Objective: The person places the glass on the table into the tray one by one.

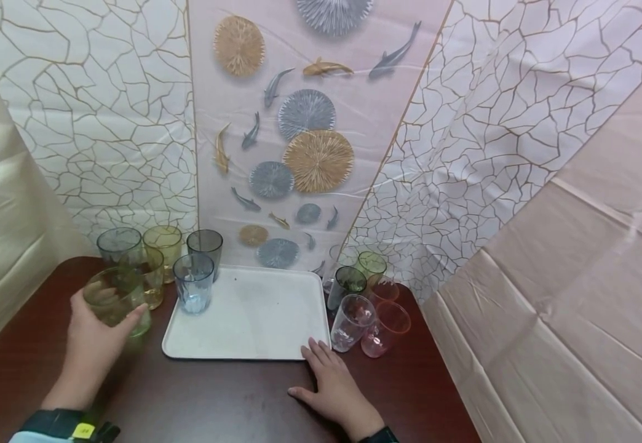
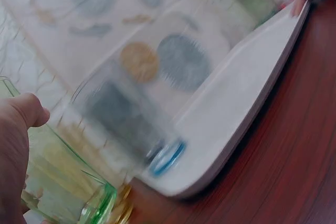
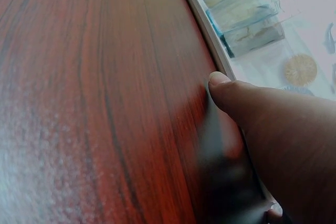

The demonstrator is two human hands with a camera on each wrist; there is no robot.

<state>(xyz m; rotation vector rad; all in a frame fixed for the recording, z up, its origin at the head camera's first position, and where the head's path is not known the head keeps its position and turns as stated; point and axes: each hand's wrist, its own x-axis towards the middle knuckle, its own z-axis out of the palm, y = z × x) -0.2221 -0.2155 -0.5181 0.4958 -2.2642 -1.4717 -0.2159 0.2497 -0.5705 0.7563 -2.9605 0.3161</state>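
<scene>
Free run across the white tray (image 1: 265, 317) middle | blue tumbler (image 1: 194, 286) blocks left | clear tumbler (image 1: 351, 323), right hand (image 1: 334, 381) crowd near-right corner!

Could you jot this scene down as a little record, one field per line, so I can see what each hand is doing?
Left hand: grips a green glass; whether it touches the table is unclear
Right hand: fingertips at the near right corner of the white tray
On the tray: a blue glass, upright, toward the left end
Left group: includes a yellow glass
Right group: includes a clear glass and a reddish glass
</scene>
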